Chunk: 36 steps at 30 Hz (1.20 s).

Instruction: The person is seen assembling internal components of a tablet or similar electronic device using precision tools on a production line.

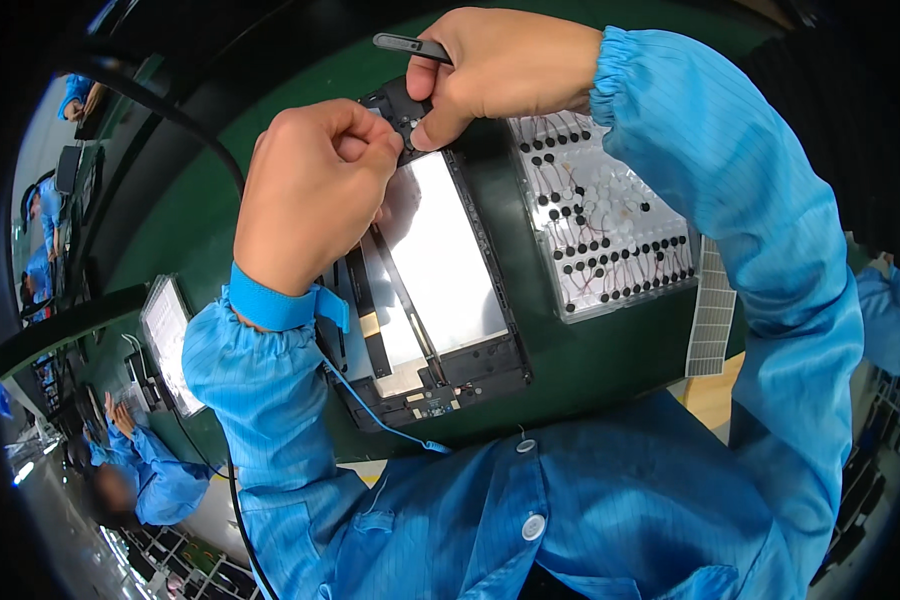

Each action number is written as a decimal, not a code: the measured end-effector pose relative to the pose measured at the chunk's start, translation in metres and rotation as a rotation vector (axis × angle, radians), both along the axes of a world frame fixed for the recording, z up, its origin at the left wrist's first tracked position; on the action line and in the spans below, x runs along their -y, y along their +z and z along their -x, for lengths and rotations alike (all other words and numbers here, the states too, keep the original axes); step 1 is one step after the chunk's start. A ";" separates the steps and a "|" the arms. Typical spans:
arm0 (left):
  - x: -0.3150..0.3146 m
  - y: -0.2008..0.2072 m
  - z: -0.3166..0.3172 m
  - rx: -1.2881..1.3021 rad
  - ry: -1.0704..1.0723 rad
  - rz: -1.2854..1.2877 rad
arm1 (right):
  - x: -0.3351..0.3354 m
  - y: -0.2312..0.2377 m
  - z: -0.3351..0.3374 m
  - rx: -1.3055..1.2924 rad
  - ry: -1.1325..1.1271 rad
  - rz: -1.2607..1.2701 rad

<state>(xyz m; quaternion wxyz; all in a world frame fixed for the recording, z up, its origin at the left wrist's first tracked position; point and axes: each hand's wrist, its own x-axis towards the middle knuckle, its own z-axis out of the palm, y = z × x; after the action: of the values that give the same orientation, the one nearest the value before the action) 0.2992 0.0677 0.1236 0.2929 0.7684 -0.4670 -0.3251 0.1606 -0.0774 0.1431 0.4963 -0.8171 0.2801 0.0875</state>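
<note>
An opened tablet [457,250] with a black frame and shiny silver interior lies on the green mat in front of me. At its far end, my left hand [315,190] pinches thumb and forefinger together against the black section; what lies between the fingertips is hidden. My right hand [515,65] holds what looks like black tweezers [410,46] in its curled fingers, the flat end sticking out to the left. The right thumb presses on the tablet's far end, close to the left fingertips. A blue wrist strap [275,302] with a coiled cord circles my left wrist.
Right of the tablet, a clear tray [620,295] holds several small round black parts with thin wires. Beside it is a pale gridded sheet [710,320]. A black cable [160,105] arches at the left, near a sleeved document [168,335]. Co-workers in blue [165,480] sit farther left.
</note>
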 end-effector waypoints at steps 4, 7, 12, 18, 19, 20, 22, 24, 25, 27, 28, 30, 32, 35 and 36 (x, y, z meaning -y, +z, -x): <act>-0.001 -0.009 -0.003 0.198 -0.039 0.060 | -0.003 0.002 0.000 -0.006 0.009 0.057; 0.001 -0.003 0.000 0.307 -0.075 0.085 | -0.004 0.013 0.000 -0.035 0.013 0.064; -0.005 -0.005 -0.002 0.326 -0.080 0.161 | -0.006 -0.011 -0.013 -0.004 0.032 0.311; -0.013 -0.004 0.001 0.223 -0.057 0.180 | -0.016 -0.001 -0.025 -0.162 0.146 0.470; -0.018 -0.004 0.007 0.178 -0.004 0.198 | -0.017 0.002 -0.018 -0.161 0.102 0.453; -0.028 0.001 0.015 0.108 0.032 0.225 | -0.022 0.005 -0.011 -0.131 0.061 0.472; -0.052 0.012 0.032 0.014 0.050 0.311 | -0.036 -0.011 0.010 -0.016 -0.061 0.581; -0.085 0.023 0.045 0.111 0.077 0.380 | -0.050 -0.012 0.062 0.212 -0.230 0.489; -0.097 0.026 0.055 0.157 0.024 0.414 | -0.056 -0.011 0.106 0.343 -0.376 0.459; -0.120 0.044 0.079 0.163 -0.069 0.380 | -0.062 -0.026 0.196 0.367 -0.607 0.506; -0.124 0.043 0.087 0.137 -0.179 0.401 | -0.063 -0.044 0.241 0.446 -0.720 0.569; -0.125 0.045 0.109 0.114 -0.364 0.458 | -0.075 -0.068 0.310 0.236 -0.940 0.577; -0.117 0.034 0.133 0.031 -0.478 0.472 | -0.089 -0.078 0.335 0.127 -1.019 0.630; -0.096 0.016 0.178 -0.021 -0.599 0.454 | -0.097 -0.083 0.355 0.311 -1.247 0.306; -0.088 0.011 0.194 -0.030 -0.654 0.444 | -0.094 -0.084 0.360 0.525 -1.325 0.130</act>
<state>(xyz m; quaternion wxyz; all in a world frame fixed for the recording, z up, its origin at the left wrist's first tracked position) 0.1052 0.1561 0.1347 0.3396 0.4922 -0.7417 -0.3038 -0.1992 0.0165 0.0591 0.4466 -0.4971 0.5933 -0.4488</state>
